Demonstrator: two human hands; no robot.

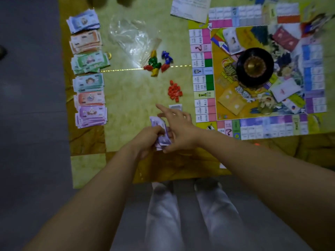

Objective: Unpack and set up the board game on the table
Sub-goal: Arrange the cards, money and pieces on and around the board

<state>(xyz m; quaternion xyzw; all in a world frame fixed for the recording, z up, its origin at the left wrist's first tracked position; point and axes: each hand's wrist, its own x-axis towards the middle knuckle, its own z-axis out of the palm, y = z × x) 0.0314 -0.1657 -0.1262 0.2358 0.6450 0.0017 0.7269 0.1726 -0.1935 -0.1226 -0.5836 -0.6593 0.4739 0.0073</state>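
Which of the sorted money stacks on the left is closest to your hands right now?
The purple stack, last in the column at its near end; the blue stack sits farthest away.

Indoor room that looks like a home. A glossy, marble-patterned worktop [126, 98] with a brown border stands over a plain grey floor [27, 124]. On it lie a board game [253, 127], sorted play money [90, 60] and small plastic pieces [155, 64].
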